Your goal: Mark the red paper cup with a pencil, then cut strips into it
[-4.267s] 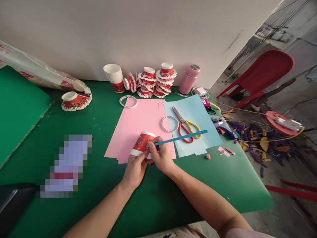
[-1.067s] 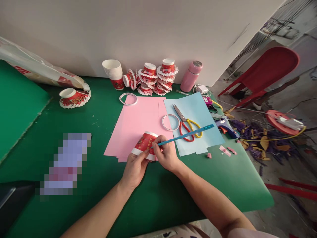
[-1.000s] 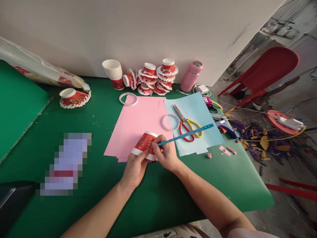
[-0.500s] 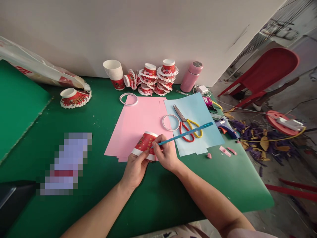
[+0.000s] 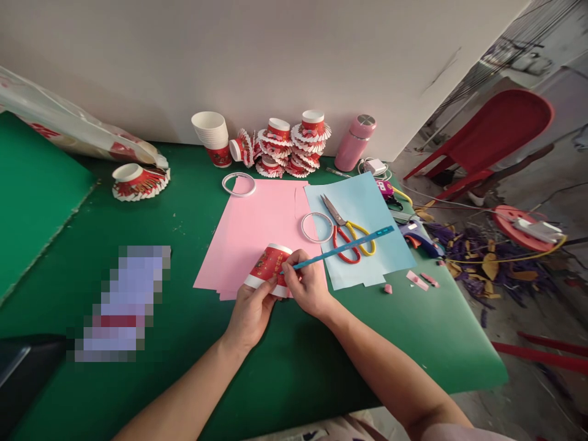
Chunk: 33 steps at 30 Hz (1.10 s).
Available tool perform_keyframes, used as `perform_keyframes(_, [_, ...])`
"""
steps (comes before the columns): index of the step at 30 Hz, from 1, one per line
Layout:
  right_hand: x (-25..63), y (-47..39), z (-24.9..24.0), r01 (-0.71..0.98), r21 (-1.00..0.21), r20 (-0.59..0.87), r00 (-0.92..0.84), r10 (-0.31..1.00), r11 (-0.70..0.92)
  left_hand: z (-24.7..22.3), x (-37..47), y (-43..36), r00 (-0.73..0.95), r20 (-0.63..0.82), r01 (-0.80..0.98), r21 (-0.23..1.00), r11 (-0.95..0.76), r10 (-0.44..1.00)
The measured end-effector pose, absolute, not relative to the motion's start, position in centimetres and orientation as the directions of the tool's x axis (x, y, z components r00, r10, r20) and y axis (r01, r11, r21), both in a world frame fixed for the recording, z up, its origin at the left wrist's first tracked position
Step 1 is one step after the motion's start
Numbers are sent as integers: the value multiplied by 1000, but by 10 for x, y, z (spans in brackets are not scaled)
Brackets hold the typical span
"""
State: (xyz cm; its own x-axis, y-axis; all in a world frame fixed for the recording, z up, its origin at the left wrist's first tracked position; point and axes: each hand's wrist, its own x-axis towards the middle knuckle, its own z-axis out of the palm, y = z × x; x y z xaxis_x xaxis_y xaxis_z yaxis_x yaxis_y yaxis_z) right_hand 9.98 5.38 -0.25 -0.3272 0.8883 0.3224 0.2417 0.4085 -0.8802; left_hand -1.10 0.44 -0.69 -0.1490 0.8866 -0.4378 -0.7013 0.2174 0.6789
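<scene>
My left hand [image 5: 252, 309] is closed round a red paper cup [image 5: 270, 263] with white bands at both ends, held tilted on its side. In my right hand [image 5: 307, 286] is a long, slim blue pencil [image 5: 346, 246], pinched close to its tip. That tip touches or nearly touches the cup's printed side; the fingers partly hide it. Below and behind the cup lie pink paper sheets [image 5: 261, 214]. On the light blue sheets [image 5: 353, 275] to the right rest scissors [image 5: 342, 223] with one red and one yellow handle. A white ring [image 5: 316, 228] straddles both papers.
Along the wall stand stacked paper cups [image 5: 210, 131], fringed red cups [image 5: 312, 131] and a pink flask [image 5: 356, 142]. Another white ring [image 5: 239, 184] lies at the pink sheets' far edge. A glue gun [image 5: 420, 237] and paper scraps [image 5: 417, 280] are near the table's right edge.
</scene>
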Motion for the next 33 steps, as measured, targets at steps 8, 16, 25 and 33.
perform_keyframes(8, [99, 53, -2, 247, -901, 271, -317, 909, 356, -9, -12, 4, -137, -426, -700, 680, 217, 895])
perform_keyframes(16, [99, 53, -1, 238, -902, 275, -328, 904, 361, -7, -12, 4, -147, -433, -707, 674, 212, 889])
perform_keyframes(25, [102, 57, -8, -9, -960, 280, -84, 956, 281, -1, -14, 6, -149, -491, -758, 615, 220, 858])
perform_keyframes(33, [105, 55, -5, 20, -934, 356, -17, 934, 357, 3, -23, 5, 14, -496, -825, 484, 290, 868])
